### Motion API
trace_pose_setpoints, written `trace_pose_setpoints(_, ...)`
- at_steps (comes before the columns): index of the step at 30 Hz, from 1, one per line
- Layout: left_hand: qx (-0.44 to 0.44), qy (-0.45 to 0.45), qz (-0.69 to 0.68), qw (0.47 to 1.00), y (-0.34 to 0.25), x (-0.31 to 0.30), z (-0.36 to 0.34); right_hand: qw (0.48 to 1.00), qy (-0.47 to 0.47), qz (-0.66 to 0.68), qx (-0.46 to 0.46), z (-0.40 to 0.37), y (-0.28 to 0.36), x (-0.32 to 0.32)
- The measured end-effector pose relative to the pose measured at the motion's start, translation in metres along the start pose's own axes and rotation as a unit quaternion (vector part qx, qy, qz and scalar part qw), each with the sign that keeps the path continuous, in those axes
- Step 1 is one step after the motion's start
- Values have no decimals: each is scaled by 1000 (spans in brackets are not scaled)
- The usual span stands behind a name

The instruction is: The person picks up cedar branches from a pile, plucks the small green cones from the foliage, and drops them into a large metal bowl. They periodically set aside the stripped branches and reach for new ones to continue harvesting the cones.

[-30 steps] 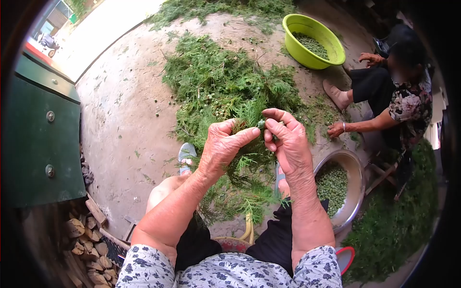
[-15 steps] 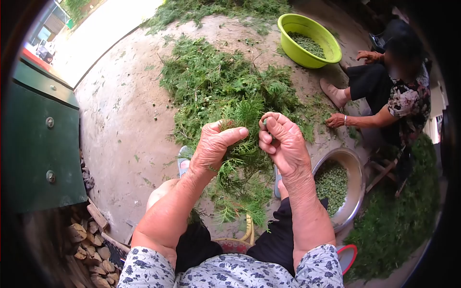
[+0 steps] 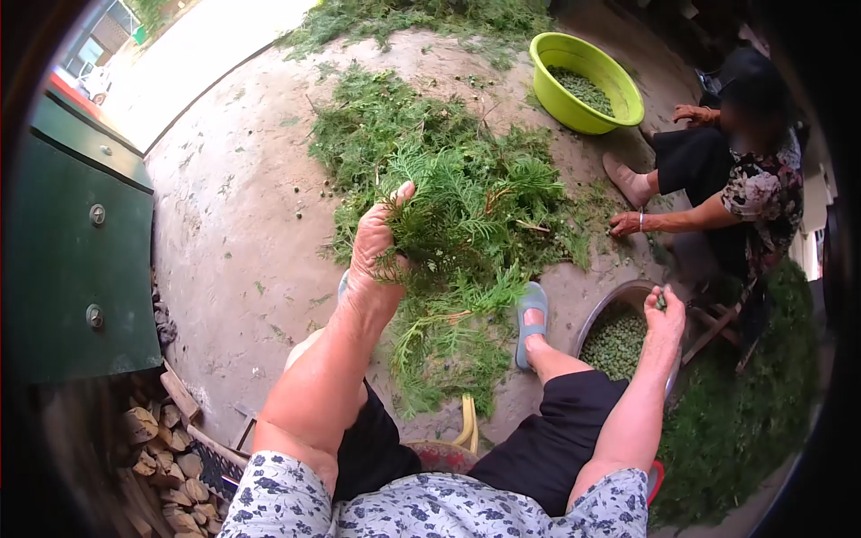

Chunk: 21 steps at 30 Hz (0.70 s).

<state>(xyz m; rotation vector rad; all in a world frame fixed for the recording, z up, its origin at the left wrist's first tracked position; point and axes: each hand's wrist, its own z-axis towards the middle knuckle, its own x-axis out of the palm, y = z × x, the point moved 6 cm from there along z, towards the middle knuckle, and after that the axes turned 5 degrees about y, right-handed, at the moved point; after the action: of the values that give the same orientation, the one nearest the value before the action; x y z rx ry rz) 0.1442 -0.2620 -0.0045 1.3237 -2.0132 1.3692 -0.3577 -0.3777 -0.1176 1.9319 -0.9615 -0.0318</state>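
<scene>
Holding a branch (image 3: pixel 466 211) clear of my lap, left grip (image 3: pixel 375 249) clenched on its stems; right grip (image 3: pixel 665 318) pinches a seed (image 3: pixel 661 303) above the bowl (image 3: pixel 596 307), placed to catch it.

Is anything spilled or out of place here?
A few seeds lie loose on the bare ground left of the foliage pile, outside the metal bowl and the green basin. Nothing else stands out.
</scene>
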Motion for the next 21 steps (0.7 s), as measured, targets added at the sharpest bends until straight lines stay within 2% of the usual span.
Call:
trace_pose_setpoints(2, 15, 37, -21, 999, -1, 0, 2, 986, -166, -8, -5, 43, 9, -76)
trace_pose_setpoints(4, 26, 74, -40, 996, 0, 3, 4, 981, -154, -113, -43, 37, 18, -104)
trace_pose_setpoints(5, 48, 80, -41, 995, -2, 4, 5, 981, -153, -111, -45, 36, 19, -107)
trace_pose_setpoints(7, 89, 87, -39, 991, -4, 2, 6, 932, -294, -213, 0, -5, 20, -106)
trace_pose_setpoints(8, 90, 88, -39, 991, -4, -2, 9, 932, -294, -212, 0, -25, 21, -93)
trace_pose_setpoints(10, 74, 150, -35, 985, -2, 4, 9, 907, -323, -262, 63, -57, 20, -72)
trace_pose_setpoints(11, 73, 150, -35, 985, -1, 6, 9, 907, -323, -262, 63, -35, 18, -88)
trace_pose_setpoints(13, 64, 71, -26, 995, 0, 16, -2, 969, -192, -156, -7, 32, 13, -118)
trace_pose_setpoints(15, 67, 52, -41, 996, 7, 3, 9, 995, -79, -36, -54, 16, 11, -61)
trace_pose_setpoints(16, 70, 32, -57, 995, 10, -5, 14, 994, 61, -39, -79, -6, 14, -17)
trace_pose_setpoints(17, 67, 33, -55, 996, 15, -7, 16, 979, 165, -51, -110, -34, 13, 28)
trace_pose_setpoints(18, 56, 63, -50, 995, 20, -5, 17, 965, 222, -59, -128, -71, 9, 72)
trace_pose_setpoints(20, 39, 93, -39, 994, 28, 3, 14, 902, 401, -76, -143, -156, -17, 157)
trace_pose_setpoints(21, 17, 104, -7, 994, 32, 10, 9, 892, 424, -93, -125, -175, -29, 174)
